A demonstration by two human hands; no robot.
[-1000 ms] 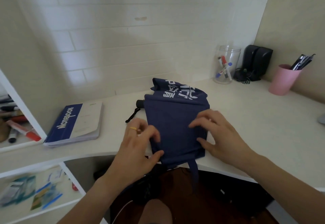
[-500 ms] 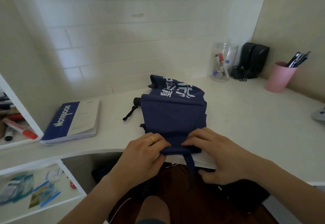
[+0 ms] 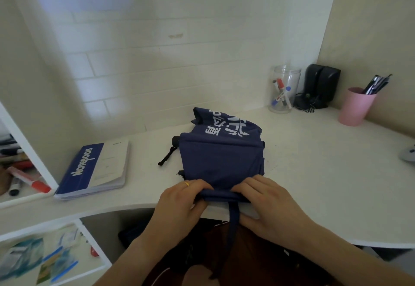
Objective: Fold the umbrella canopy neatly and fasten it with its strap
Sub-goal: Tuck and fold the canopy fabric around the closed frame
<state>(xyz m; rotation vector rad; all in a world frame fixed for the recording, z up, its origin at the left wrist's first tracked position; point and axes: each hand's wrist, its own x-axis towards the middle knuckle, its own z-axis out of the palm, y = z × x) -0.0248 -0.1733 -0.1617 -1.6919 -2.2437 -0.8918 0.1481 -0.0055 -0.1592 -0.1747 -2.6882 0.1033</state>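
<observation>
A navy umbrella canopy (image 3: 221,157) with white lettering lies flattened on the white desk (image 3: 314,173), its near edge at the desk's front rim. My left hand (image 3: 182,205) and my right hand (image 3: 267,205) both grip that near edge, which is rolled up into a thick fold. The navy strap (image 3: 232,225) hangs down from the fold over the desk edge, between my hands. The black handle (image 3: 175,140) and its wrist loop (image 3: 167,156) stick out at the canopy's far left.
A blue and white notebook (image 3: 96,169) lies left of the umbrella. At the back right stand a clear jar of markers (image 3: 283,89), black speakers (image 3: 322,84) and a pink pen cup (image 3: 356,106). Shelves with markers sit at the left.
Both hands slid down the canopy from its middle to the near edge and closed on it, rolling that edge into a fold. The strap now hangs between them.
</observation>
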